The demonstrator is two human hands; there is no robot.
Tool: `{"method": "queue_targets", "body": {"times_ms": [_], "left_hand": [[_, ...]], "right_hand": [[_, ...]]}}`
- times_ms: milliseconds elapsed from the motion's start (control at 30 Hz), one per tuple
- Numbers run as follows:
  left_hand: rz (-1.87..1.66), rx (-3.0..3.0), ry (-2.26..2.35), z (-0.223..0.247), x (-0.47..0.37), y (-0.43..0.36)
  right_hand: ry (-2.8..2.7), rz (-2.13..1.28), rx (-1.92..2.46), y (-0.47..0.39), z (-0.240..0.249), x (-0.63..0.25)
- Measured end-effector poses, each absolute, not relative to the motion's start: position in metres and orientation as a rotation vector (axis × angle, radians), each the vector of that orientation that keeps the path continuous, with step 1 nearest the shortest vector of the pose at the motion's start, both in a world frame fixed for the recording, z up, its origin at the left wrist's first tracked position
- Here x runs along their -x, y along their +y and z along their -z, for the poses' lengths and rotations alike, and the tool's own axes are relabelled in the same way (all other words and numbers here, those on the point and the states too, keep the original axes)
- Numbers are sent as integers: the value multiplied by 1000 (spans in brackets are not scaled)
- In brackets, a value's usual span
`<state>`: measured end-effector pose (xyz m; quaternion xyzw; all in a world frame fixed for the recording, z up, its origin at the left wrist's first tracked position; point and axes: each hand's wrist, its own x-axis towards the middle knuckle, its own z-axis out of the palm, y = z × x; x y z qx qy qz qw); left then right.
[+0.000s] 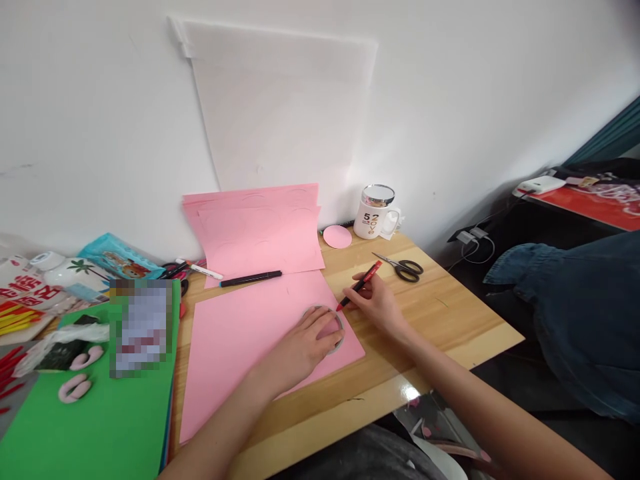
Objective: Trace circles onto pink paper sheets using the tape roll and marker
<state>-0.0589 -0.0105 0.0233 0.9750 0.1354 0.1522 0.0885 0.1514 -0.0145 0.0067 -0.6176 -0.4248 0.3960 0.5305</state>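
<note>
A light wood-grained surface (445, 320) carries everything here. Largest on it are a thick stack of rectangular green card (115, 427) on the left and a broad, flat, rectangular pink paper sheet (235, 347) in the middle. Behind that, thinner pink paper sheets with faint curved outlines (260, 233) lean against the wall.

Next come the two hands, apart from each other. The left hand (303, 340) lies spread over a round, grey-rimmed piece (342, 328), holding it down near the right edge of the flat sheet; whether the piece is an open ring or a clear disc I cannot tell. The right hand (377, 303) grips a slim red-and-black pen (369, 275), its tip at or just beside the rim.

Smaller again: a white cylindrical mug with a shiny lid (369, 221) by the wall, black-handled metal scissors (406, 269) lying unused, a long black marker (250, 279), and a flat pink paper disc (337, 237) near the mug.

As for progress, the disc looks already cut, and the leaning sheets appear marked but uncut. Tracing round the piece seems under way; no finished outline is clear on the flat sheet, so drawing and cutting there probably remain.
</note>
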Motion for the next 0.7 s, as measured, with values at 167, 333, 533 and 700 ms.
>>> {"method": "queue_targets", "body": {"times_ms": [167,333,533,700], "left_hand": [[-433,-2844,407,-29,57,-12],[-403,-2814,439,-32,56,-11],[-410,-2697,450,-38,54,-12],[-432,-2670,447,-36,54,-11]], "right_hand": [[-952,-925,1449,-42,-9,-158],[-780,-967,1449,-59,-13,-162],[-932,-975,1467,-67,-11,-158],[-1023,-956,1440,-66,-10,-153]]}}
